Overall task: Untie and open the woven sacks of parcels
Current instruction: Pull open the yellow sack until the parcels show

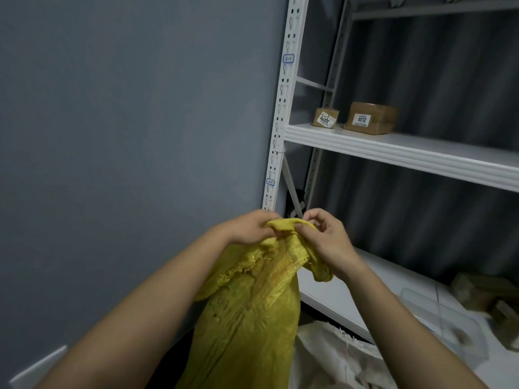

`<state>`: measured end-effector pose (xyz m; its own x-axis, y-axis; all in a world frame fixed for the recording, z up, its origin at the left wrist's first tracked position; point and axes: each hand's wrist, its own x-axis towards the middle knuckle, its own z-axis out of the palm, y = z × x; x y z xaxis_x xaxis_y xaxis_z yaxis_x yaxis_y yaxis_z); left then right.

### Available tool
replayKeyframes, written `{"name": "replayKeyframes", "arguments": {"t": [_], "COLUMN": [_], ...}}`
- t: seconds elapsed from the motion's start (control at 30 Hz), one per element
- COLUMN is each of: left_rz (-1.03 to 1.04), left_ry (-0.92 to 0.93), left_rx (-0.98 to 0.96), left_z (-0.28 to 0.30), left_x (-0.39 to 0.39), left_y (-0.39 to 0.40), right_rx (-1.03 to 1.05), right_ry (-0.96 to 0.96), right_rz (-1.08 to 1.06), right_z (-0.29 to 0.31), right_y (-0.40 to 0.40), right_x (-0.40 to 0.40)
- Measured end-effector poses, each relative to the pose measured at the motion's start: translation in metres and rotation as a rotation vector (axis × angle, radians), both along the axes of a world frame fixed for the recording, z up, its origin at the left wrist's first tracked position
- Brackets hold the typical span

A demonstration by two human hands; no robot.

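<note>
white shelf rack (pixel 393 148) | two labelled cardboard boxes (pixel 370 118) on it | grey wall (pixel 126 122)

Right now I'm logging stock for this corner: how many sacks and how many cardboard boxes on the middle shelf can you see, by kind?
Yellow woven sack, gripped at its top by the left hand and right hand: 1
White woven sack: 1
Cardboard boxes on the middle shelf, small and larger: 2
Total: 4
</note>
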<state>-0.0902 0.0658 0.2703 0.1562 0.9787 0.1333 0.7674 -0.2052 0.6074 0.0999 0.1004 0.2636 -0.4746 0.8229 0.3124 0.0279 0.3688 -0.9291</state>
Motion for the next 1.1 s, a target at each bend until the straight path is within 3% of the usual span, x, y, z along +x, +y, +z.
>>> {"name": "replayKeyframes", "arguments": {"t": [0.1, 0.23, 0.3, 0.4, 0.53, 0.6, 0.63, 0.67, 0.73, 0.87, 0.9, 0.97, 1.03, 1.1], "left_rz": [0.052, 0.103, 0.293, 0.672, 0.397, 0.334, 0.338, 0.360, 0.467, 0.603, 0.584, 0.523, 0.465, 0.428], "left_ry": [0.245, 0.582, 0.616, 0.320, -0.674, -1.088, -1.211, -1.253, -1.161, -1.045, -1.031, -0.979, -0.878, -0.793], "left_rx": [0.214, 0.482, 0.571, 0.244, -0.316, -0.384, -0.375, -0.344, -0.220, -0.015, -0.005, 0.001, -0.015, -0.045], "left_z": [0.002, 0.001, -0.004, -0.010, -0.015, -0.012, -0.011, -0.011, -0.016, -0.034, -0.040, -0.048, -0.054, -0.058], "left_x": [0.000, -0.001, -0.001, 0.006, 0.021, 0.024, 0.026, 0.028, 0.035, 0.038, 0.037, 0.035, 0.034, 0.033], "left_y": [0.002, -0.002, -0.007, -0.022, -0.035, -0.034, -0.032, -0.029, -0.023, -0.030, -0.035, -0.047, -0.059, -0.069], "right_rx": [0.199, 0.595, 0.661, 0.765, 1.016, 1.131, 1.174, 1.188, 1.105, 0.432, 0.357, 0.433, 0.592, 0.579], "right_ry": [-0.085, -0.389, -0.428, -0.379, -0.345, -0.357, -0.371, -0.391, -0.432, -0.654, -0.704, -0.674, -0.639, -0.792], "right_rz": [-0.065, -0.089, -0.066, -0.121, -0.165, -0.157, -0.151, -0.129, -0.046, 0.345, 0.414, 0.355, 0.098, 0.012], "right_z": [-0.003, -0.011, -0.017, -0.028, -0.040, -0.046, -0.049, -0.051, -0.055, -0.049, -0.044, -0.029, -0.017, -0.020], "right_y": [0.001, 0.004, 0.006, 0.005, 0.002, -0.002, -0.005, -0.007, -0.012, -0.023, -0.025, -0.028, -0.014, 0.002], "right_x": [0.003, 0.006, 0.007, 0.006, -0.001, -0.005, -0.007, -0.008, -0.010, -0.002, 0.002, 0.006, 0.004, -0.003]}}
